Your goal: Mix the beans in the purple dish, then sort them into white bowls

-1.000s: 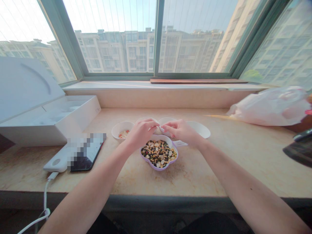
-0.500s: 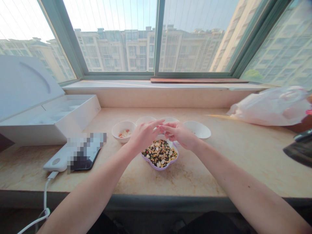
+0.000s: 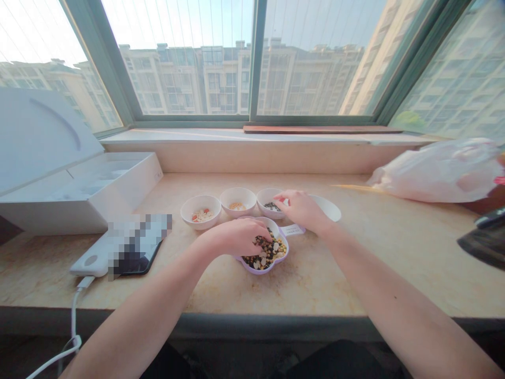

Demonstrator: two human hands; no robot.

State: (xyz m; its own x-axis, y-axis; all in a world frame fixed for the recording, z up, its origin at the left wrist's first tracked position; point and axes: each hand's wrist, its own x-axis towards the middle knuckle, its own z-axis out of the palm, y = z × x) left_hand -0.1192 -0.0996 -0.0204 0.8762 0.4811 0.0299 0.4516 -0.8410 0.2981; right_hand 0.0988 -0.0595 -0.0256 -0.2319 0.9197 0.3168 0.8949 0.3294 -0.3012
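Note:
Over the purple-rimmed lobed bowl [image 3: 258,272], my left hand [image 3: 242,237] reaches down with curved fingers slightly apart, the tips at the mixed beans [image 3: 266,258]. Dark, yellow and pale pieces make up that mix. My right hand [image 3: 302,207] is above a small white bowl [image 3: 272,212] of dark beans, its thumb and forefinger close together; anything between them is too small to make out. A second white bowl [image 3: 238,212] contains yellowish pieces, and a third [image 3: 201,225] pale and reddish ones. Another white dish [image 3: 329,209] is partly behind my right hand.
At left are an open white box [image 3: 118,184], a phone [image 3: 144,252] and a white power bank [image 3: 91,263] with a cable [image 3: 73,316]. A plastic bag [image 3: 437,173] lies at right, near a dark object [image 3: 483,245]. The window stands behind the counter [image 3: 394,252].
My hands were together above the lobed bowl and have parted. The left has lowered to the beans; the right has shifted right, over the bowl of dark beans.

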